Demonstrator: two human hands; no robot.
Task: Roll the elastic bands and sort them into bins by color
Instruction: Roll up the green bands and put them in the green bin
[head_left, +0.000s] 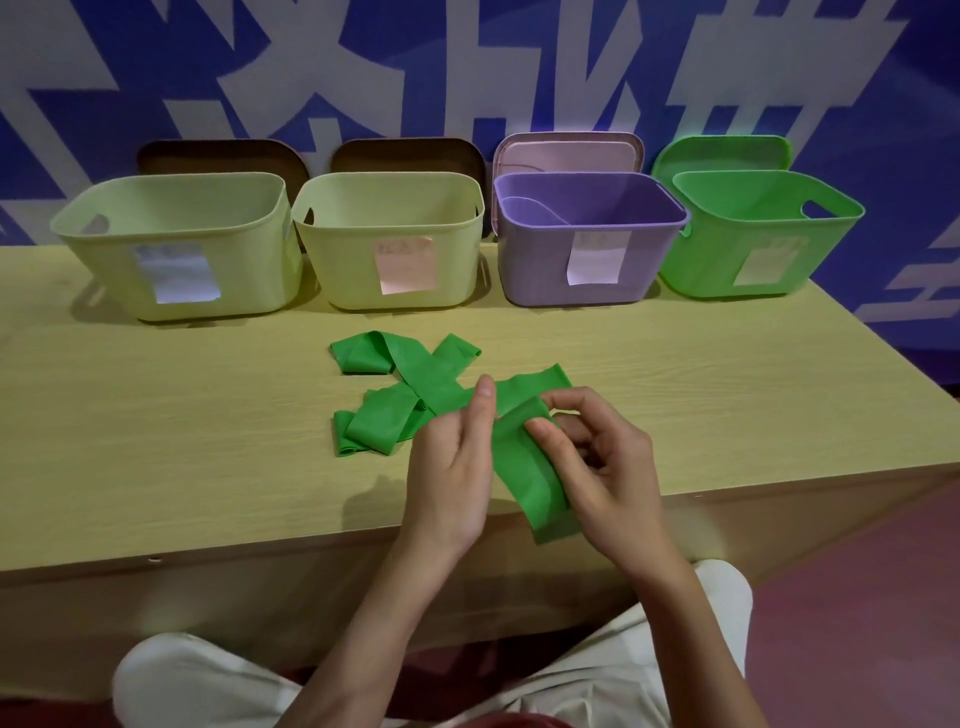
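The right fingers (566, 410) are curled and pinch the near end of the green band (436, 400) against the thumb, where a first fold or turn begins. The left hand (457, 457) also grasps the band; its thumb lies straight on top, and the other fingers are hidden under the strip, so their exact hold cannot be told. The right hand (602, 457) is just beside the left one, with the band between them.

The band is at the front edge of the table (156, 441), near the middle. One end hangs a little over the edge below the hands. The rest lies loose and crossed over itself toward the bins, and one end is folded up at the far side.

To roll it well, the person probably should make the first turn tight and straight, keep both edges of the strip even, and pull the crossed part flat as it comes in. If not, the roll may go to a cone shape or open again. The green bin (769, 249) at the back right corner seems the right place for it.

Four bins stand in a row along the back edge: two yellow bins (176, 244), a purple bin (592, 249) and the green one, each with a paper label. Lids lean behind them. The wall (467, 67) is blue with big white shapes.
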